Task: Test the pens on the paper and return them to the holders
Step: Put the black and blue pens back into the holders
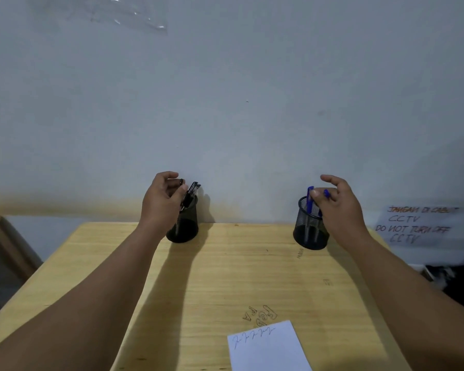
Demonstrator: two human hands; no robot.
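Observation:
Two black mesh holders stand at the far edge of the wooden table [225, 277]. The left holder [185, 228] contains black pens [193, 189]. My left hand [160, 200] is at its rim, fingers curled around the top of one black pen. The right holder [308, 234] contains blue pens [309, 200]. My right hand [339, 203] is at its right side, with thumb and fingers pinching the top of a blue pen whose lower end is inside the holder; the index finger is raised. A white paper [268, 349] with blue scribbles lies at the near edge.
A pale wall rises directly behind the holders. A handwritten CCTV notice [418, 226] hangs low on the wall at the right, with dark items below it. Another wooden piece of furniture [0, 236] stands at the left, beyond the table's edge.

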